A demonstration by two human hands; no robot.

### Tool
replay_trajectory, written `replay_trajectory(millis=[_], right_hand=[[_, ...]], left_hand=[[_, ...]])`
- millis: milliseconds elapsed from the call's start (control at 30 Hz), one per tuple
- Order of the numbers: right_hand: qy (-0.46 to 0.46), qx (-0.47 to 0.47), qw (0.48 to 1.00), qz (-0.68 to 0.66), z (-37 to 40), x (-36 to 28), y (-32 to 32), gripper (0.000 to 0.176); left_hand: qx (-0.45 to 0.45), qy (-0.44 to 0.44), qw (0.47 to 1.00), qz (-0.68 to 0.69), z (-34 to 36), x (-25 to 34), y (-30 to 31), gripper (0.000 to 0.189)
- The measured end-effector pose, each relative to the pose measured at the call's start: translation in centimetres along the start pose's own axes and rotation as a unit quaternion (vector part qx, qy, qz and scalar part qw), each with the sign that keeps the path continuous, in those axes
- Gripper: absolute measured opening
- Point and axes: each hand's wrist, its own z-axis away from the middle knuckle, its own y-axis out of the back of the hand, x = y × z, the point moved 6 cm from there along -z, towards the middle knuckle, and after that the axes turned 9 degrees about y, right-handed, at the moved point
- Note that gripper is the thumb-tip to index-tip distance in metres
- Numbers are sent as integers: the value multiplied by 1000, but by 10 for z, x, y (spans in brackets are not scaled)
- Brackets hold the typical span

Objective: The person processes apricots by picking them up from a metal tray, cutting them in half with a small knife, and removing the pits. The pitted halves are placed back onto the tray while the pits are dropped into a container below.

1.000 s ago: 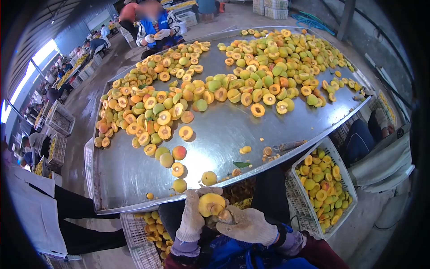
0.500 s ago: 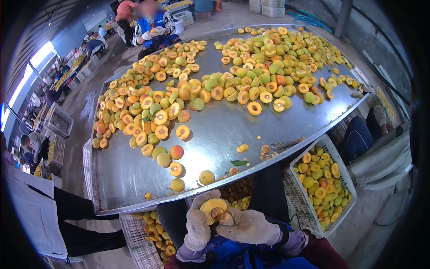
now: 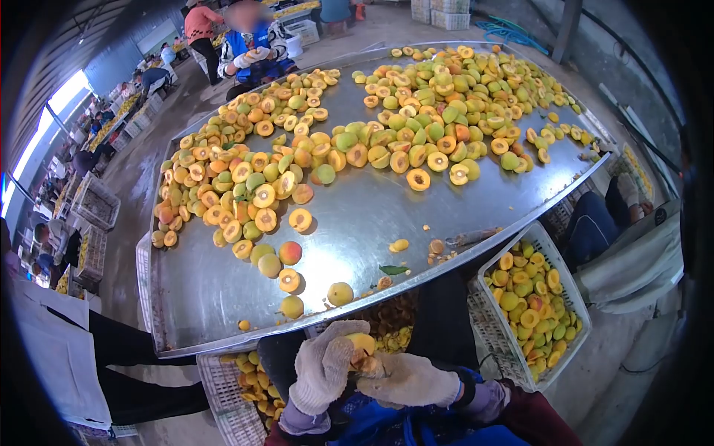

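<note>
In its gloved fingers my left hand (image 3: 321, 368) holds a yellow peach half (image 3: 362, 343), tilted up over my lap. My right hand (image 3: 413, 379), in a pale knit glove too, is closed against the lower side of that half. Brownish pit flesh (image 3: 370, 363) shows between the two hands. Whatever tool the right fingers may grip is hidden. Just beyond my hands is the metal table (image 3: 357, 223), where a whole-looking peach (image 3: 341, 294) and a cut half (image 3: 289, 280) lie near the front edge.
Many halved peaches (image 3: 446, 97) cover the table's far side. A crate (image 3: 483, 331) of halves stands at my right, another crate (image 3: 223, 394) at my left. A person (image 3: 256, 52) works across the table; others stand or sit on both sides.
My left hand has turned and its fingers have curled further round the peach half, so less of the cut face shows. My right hand stays pressed close to it.
</note>
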Motion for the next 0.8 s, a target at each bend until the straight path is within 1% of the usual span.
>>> replay_trajectory(millis=[33,67,100,133,167,200,233,267,300,333,400,433,467,500,533,567,600,667,700,733,767,800], right_hand=[[1,1,1000,2,-1,-5,4,32],[-36,-34,996,-71,0,-7,2,29],[-74,-68,984,-144,3,-6,-3,27],[-74,-66,984,-145,4,-6,-4,27],[-41,-64,985,-155,3,-9,-5,27],[-8,-61,985,-164,2,-13,-4,27],[-6,-59,985,-165,2,-13,-3,27],[-5,-52,985,-167,1,-13,-2,27],[-4,-47,985,-168,1,-13,-1,28],[-5,-47,985,-169,2,-15,-1,28],[-24,-55,983,-171,5,-19,-3,29],[-25,-56,983,-171,5,-18,-3,29],[-42,-71,982,-170,5,-15,-3,29],[-59,-85,980,-169,5,-12,-2,29],[-58,-84,980,-170,5,-11,0,29],[-60,-79,978,-186,6,-10,2,29],[-62,-75,975,-201,7,-9,3,29],[-54,-82,970,-225,8,-2,1,29],[-44,-91,964,-248,8,-2,0,29],[-44,-92,964,-247,8,-3,2,29],[-50,-132,954,-263,10,-5,0,28],[-55,-170,943,-279,12,-7,-2,26]], left_hand=[[-8,7,1000,-28,-1,10,0,80],[-17,15,998,-56,-1,14,0,85],[-18,16,998,-56,-2,9,-4,85],[45,-85,995,-25,0,12,-3,82],[109,-186,977,7,8,18,-3,79],[109,-187,976,8,12,19,-16,79],[151,-145,967,144,16,14,-25,76],[189,-97,937,277,23,2,-28,74],[177,-101,934,294,22,-9,-31,69],[177,-100,934,294,23,-15,-28,69],[111,-47,973,196,18,-17,-23,61],[100,-21,977,186,14,-17,-20,47],[102,-23,977,186,10,-13,-14,47],[120,-77,987,72,7,-2,-10,38],[134,-129,982,-43,5,9,-10,29],[139,-127,979,-78,3,19,-9,26],[136,-128,979,-77,2,25,-9,26],[114,-123,974,-153,-3,34,-12,29],[114,-123,974,-153,-6,36,-9,29],[34,-38,994,-96,-14,27,-11,29],[-46,47,997,-38,-16,18,-16,30],[-46,47,997,-38,-15,18,-16,30]])
